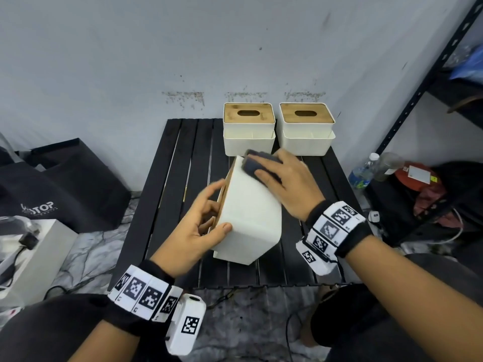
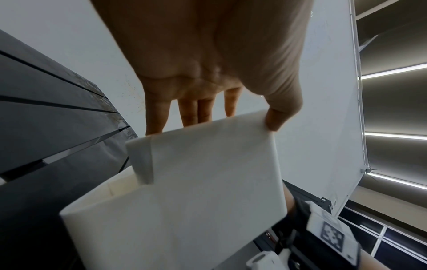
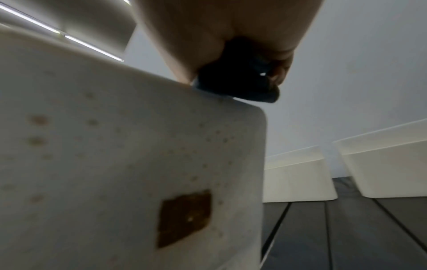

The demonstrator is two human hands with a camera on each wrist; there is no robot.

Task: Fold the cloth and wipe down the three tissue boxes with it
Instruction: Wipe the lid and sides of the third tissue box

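Observation:
A white tissue box (image 1: 251, 212) lies tipped on its side in the middle of the black slatted table (image 1: 170, 178), its wooden lid facing left. My left hand (image 1: 206, 218) grips its near left edge, thumb on the upper face and fingers on the lid side; in the left wrist view the thumb (image 2: 277, 118) presses the box (image 2: 196, 191). My right hand (image 1: 282, 176) presses a folded dark cloth (image 1: 257, 163) against the box's far upper corner. In the right wrist view the cloth (image 3: 240, 84) sits on the box (image 3: 127, 155). Two more tissue boxes (image 1: 248, 128) (image 1: 306, 128) stand upright at the back.
A black bag (image 1: 65, 189) and a white box (image 1: 34, 254) lie on the floor to the left. A metal shelf (image 1: 428, 82) stands at the right, with a water bottle (image 1: 363, 171) and other items below it. Cables run over the floor near my knees.

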